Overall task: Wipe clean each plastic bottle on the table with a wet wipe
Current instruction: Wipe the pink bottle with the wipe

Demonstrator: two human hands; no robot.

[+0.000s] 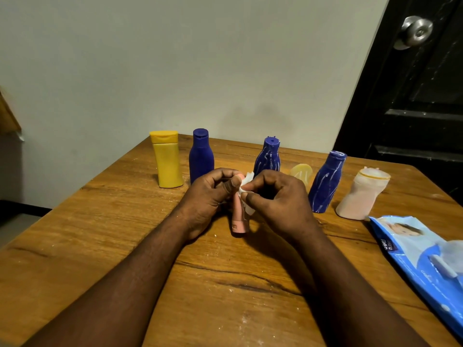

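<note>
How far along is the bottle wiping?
Looks done: the yellow bottle and plain blue bottle, both streak-free. In hand: the left hand holds a pink bottle while the right hand pinches a wipe against it. Left: the middle streaked blue bottle, the right streaked blue bottle and the dusty pale bottle.

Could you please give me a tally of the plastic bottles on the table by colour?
Blue bottles: 3
Yellow bottles: 2, one solid and one pale, partly hidden
Pink bottles: 2, one small and one pale, larger
Total: 7
</note>
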